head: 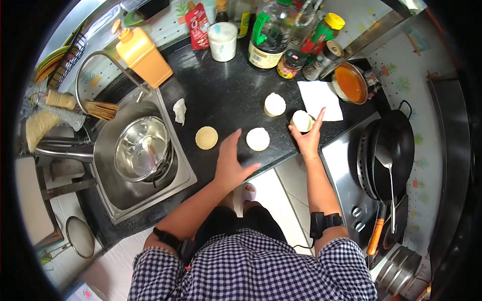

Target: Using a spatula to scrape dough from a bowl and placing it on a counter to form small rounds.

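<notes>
My right hand (309, 140) has its thumb and fingers around a small pale cup with a white top (302, 120), by the counter's front edge. Just behind it on the dark stone counter stands a similar fluted cup (275, 104), and a round white-topped one (258, 139) lies to its left. My left hand (230, 161) is spread and holds nothing, between that white round and a pale yellow tart shell (206, 137). What fills the white tops is hard to tell. A white paper sheet (320, 99) lies behind my right hand.
At left, a steel sink (124, 207) holds a glass bowl (141, 148). A crumpled tissue (180, 111) lies near its rim. Jars and bottles (273, 37) line the back, with an orange-filled bowl (350, 83) to their right. A black wok (395, 150) sits on the stove.
</notes>
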A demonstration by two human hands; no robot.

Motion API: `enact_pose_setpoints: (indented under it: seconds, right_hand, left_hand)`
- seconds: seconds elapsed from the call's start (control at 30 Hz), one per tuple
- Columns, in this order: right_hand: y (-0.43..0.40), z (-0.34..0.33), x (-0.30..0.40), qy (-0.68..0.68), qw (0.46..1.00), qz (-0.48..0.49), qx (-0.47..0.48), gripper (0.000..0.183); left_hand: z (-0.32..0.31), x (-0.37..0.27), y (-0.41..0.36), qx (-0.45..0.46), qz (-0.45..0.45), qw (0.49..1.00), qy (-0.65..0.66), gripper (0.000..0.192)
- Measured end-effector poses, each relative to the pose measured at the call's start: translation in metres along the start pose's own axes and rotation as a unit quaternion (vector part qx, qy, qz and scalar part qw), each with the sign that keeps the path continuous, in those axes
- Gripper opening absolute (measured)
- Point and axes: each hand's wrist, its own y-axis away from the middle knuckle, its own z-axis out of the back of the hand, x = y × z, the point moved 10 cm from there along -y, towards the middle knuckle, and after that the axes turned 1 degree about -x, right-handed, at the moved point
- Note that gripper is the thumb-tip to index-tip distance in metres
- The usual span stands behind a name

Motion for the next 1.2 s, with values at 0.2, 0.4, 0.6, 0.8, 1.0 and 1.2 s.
enact_pose_setpoints:
  seconds: [0.2, 0.4, 0.6, 0.8, 1.0, 1.2]
  right_hand:
    - [-0.001, 0.018, 0.039, -0.012, 0.996, 0.066, -0.062, 0.125]
    - [0.011, 0.002, 0.002, 0.025, 0.999, 0.027, 0.001, 0.133]
    - [0.012, -0.009, 0.002, 0.049, 0.999, 0.004, 0.024, 0.124]
    - [0.009, 0.011, 0.025, 0.009, 0.999, 0.038, -0.013, 0.121]
    - [0.020, -0.009, 0.010, 0.033, 0.997, 0.041, 0.049, 0.133]
    - [0.019, -0.013, 0.008, 0.010, 0.999, 0.037, 0.038, 0.128]
  left_hand:
    - [0.000, -0.018, -0.025, -0.011, -0.026, 0.996, -0.082, 0.100]
    - [-0.027, -0.007, -0.025, -0.040, -0.014, 0.998, -0.043, 0.095]
    - [-0.032, -0.005, -0.021, -0.065, -0.053, 0.995, -0.059, 0.075]
    - [-0.012, -0.017, -0.020, -0.111, -0.064, 0.990, -0.056, 0.069]
    - [-0.009, -0.003, -0.022, -0.091, 0.016, 0.989, -0.119, 0.093]
    - [-0.017, -0.003, -0.025, -0.108, -0.033, 0.986, -0.120, 0.076]
